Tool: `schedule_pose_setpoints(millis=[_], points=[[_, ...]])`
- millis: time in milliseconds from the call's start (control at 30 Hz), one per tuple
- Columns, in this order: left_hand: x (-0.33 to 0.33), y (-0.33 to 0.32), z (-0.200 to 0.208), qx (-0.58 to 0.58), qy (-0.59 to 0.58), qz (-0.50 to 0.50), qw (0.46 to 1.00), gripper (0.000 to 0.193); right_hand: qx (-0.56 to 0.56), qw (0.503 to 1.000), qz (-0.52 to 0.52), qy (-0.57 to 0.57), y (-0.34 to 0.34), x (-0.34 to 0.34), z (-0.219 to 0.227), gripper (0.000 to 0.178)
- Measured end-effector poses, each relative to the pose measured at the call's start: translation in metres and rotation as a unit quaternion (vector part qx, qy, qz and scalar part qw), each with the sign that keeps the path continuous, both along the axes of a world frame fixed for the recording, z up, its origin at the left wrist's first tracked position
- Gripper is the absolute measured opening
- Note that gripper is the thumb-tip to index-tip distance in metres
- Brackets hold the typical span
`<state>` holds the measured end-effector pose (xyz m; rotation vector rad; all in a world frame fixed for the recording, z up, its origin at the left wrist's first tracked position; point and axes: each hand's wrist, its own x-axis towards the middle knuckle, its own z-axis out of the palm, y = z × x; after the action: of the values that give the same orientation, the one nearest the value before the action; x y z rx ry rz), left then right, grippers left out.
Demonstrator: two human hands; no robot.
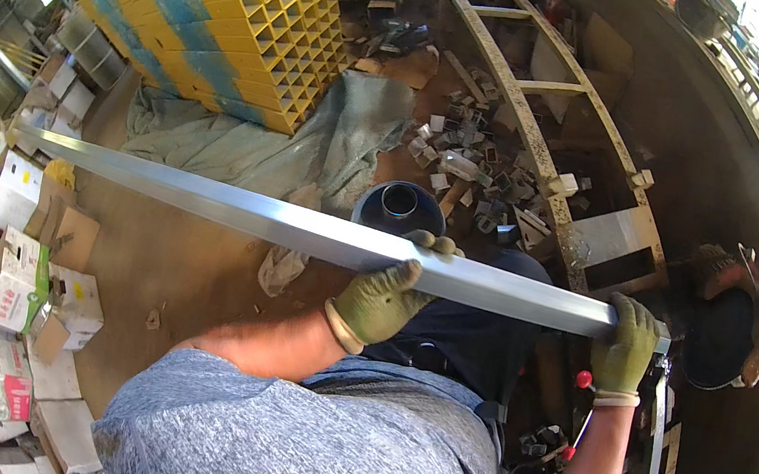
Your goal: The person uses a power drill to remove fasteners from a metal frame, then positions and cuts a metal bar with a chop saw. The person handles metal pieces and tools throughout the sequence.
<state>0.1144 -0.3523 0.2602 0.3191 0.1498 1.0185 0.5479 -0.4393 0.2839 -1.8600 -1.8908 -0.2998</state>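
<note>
A long silvery square metal tube (300, 226) stretches across the view in front of my body, its far end at the left and its near end at the right. My left hand (381, 300), in a green work glove, is wrapped round the tube near the middle, fingers over its far side. Close to its right end, my gloved right hand (625, 349) grips the tube too. Just right of that hand, the tube end is beside a saw-like machine with a dark round blade guard (727, 329).
A stack of yellow square tubes (226, 12) stands at the far left on a grey-green sheet (337, 133). Short metal offcuts (475, 157) litter the floor beside a ladder-like steel frame (524, 110). Cardboard boxes (17, 275) line the left side. Red-knobbed levers (584, 380) are below my right hand.
</note>
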Motion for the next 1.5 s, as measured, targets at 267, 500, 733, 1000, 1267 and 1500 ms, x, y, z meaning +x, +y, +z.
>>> schedule_pose_setpoints(millis=[267,500,733,1000,1267,1500], points=[[-0.077,0.083,-0.072,-0.173,0.025,0.185,0.967,0.035,-0.121,0.986,0.04,-0.107,0.093,-0.103,-0.002,0.054],[-0.142,0.165,-0.159,-0.252,0.107,0.339,0.9,0.018,-0.184,0.964,0.126,-0.143,0.141,-0.187,-0.017,0.057],[-0.214,0.256,-0.213,-0.241,0.229,0.399,0.855,0.027,-0.28,0.945,0.148,-0.083,0.191,-0.236,-0.01,0.075],[-0.239,0.253,-0.193,-0.259,0.217,0.376,0.863,0.038,-0.415,0.9,0.124,-0.056,0.197,-0.259,0.011,0.065],[-0.119,0.211,-0.135,-0.293,0.121,0.401,0.859,0.026,-0.309,0.942,0.125,-0.039,0.181,-0.156,0.033,0.077],[-0.294,0.311,-0.149,-0.149,0.249,0.45,0.844,0.049,-0.33,0.926,0.18,0.02,0.223,-0.247,0.022,0.064]])
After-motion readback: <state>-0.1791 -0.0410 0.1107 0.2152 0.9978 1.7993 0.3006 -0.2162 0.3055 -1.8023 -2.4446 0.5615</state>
